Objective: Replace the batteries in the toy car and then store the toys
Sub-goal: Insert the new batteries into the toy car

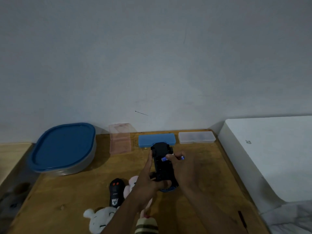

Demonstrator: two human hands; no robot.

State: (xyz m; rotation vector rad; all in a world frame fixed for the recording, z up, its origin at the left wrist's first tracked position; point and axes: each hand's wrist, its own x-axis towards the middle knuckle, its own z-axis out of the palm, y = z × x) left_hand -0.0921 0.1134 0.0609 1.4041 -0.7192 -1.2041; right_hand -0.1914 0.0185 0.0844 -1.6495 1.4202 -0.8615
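The black toy car lies upside down over the wooden table, its underside facing me. My left hand grips the car along its left side and near end. My right hand holds blue batteries against the car's underside; a second blue end pokes out past my knuckles. A black remote control with two red buttons rests left of the car. Plush toys lie near me: a white one and a pink one, partly hidden by my left arm.
A large container with a blue lid stands at the back left. Along the wall sit an open pink transparent case, a blue case and a clear case. A white surface borders the table's right edge.
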